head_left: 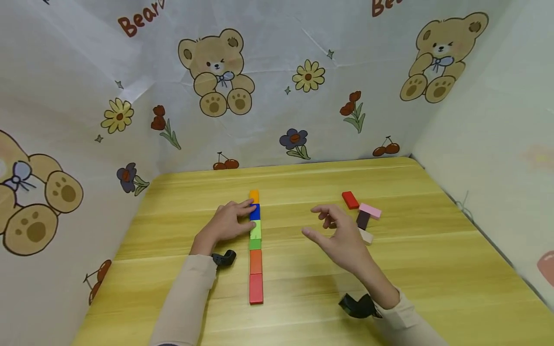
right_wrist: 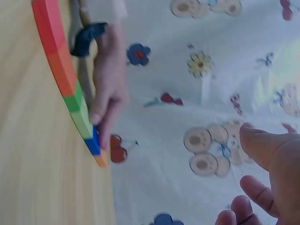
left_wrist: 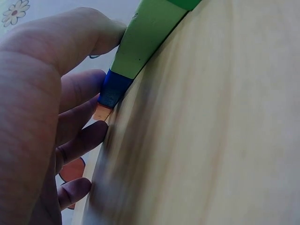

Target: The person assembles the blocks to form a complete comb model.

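On the table, a straight row of blocks runs away from the person: red [head_left: 256, 289], orange [head_left: 256, 262], green [head_left: 255, 244], light green [head_left: 256, 234], blue [head_left: 255, 214] and yellow-orange [head_left: 254, 193]. The left hand [head_left: 227, 222] lies along the far left side of this row. Its thumb touches the light green block; its fingertips reach the blue and yellow-orange blocks, and the fingers are fairly straight. To the right of the row, the right hand [head_left: 346, 242] hovers with thumb and fingers spread apart and nothing between them.
Beyond the right hand lie loose blocks: a red one [head_left: 350, 200], a pink one [head_left: 370, 211], a dark brown one [head_left: 363, 220] and a cream one [head_left: 367, 236], partly hidden by the hand. A bear-print cloth [head_left: 268, 110] stands behind the wooden table [head_left: 298, 293].
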`<move>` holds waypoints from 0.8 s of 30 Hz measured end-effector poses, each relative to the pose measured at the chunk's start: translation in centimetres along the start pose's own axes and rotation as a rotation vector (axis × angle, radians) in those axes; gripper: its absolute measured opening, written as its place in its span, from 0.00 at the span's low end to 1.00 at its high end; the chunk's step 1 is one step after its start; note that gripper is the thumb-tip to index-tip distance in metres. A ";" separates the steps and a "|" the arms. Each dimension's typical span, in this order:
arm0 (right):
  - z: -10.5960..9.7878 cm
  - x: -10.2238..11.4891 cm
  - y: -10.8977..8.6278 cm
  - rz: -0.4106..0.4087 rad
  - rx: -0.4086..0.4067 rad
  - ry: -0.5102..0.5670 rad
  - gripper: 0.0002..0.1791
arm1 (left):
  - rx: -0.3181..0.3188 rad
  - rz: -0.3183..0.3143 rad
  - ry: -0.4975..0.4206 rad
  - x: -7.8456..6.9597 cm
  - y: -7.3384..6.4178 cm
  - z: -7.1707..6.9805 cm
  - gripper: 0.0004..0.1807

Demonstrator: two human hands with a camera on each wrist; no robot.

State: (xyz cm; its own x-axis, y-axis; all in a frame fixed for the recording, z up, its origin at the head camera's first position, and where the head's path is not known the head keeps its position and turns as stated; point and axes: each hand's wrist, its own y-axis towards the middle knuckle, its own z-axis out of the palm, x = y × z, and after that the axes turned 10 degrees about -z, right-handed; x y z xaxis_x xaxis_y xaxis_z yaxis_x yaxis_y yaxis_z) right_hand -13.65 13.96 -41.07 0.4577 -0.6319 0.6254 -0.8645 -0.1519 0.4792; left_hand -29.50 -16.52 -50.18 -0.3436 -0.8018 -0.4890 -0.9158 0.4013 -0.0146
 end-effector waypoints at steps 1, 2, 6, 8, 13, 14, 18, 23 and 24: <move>-0.3 -0.4 0.0 -0.003 -0.022 0.007 0.25 | 0.004 0.001 0.000 0.2 -0.1 0.0 0.33; -0.7 -0.8 0.0 -0.006 -0.044 0.013 0.25 | 0.005 0.007 0.001 0.4 -0.1 0.0 0.33; -1.8 -2.5 -0.2 0.004 -0.105 0.019 0.23 | -0.011 0.019 -0.003 0.8 -0.3 -0.1 0.33; -2.3 -3.4 -0.5 0.030 -0.122 0.004 0.23 | -0.023 0.017 0.000 0.9 -0.4 -0.1 0.33; -3.4 -5.1 -1.4 0.110 -0.153 -0.048 0.23 | -0.015 0.003 0.011 1.0 -0.7 -0.3 0.33; -3.6 -5.4 -1.5 0.122 -0.155 -0.055 0.23 | -0.012 -0.002 0.012 1.0 -0.8 -0.3 0.33; -4.6 -6.5 -2.5 0.156 -0.154 -0.084 0.24 | -0.006 -0.018 0.013 0.8 -0.7 -0.5 0.33; -5.9 -8.1 -3.7 0.191 -0.174 -0.137 0.22 | 0.017 -0.013 0.007 0.4 -0.1 -0.4 0.34; -6.0 -8.5 -3.9 0.196 -0.175 -0.141 0.21 | 0.019 -0.014 0.010 0.4 0.0 -0.4 0.34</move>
State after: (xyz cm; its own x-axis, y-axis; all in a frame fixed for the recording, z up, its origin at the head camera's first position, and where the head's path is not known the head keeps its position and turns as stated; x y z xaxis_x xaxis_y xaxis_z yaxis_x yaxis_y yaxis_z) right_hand -12.88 24.50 -44.52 0.2415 -0.7371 0.6311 -0.8790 0.1094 0.4642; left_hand -29.71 -17.03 -50.00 -0.3328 -0.8117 -0.4799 -0.9165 0.3983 -0.0381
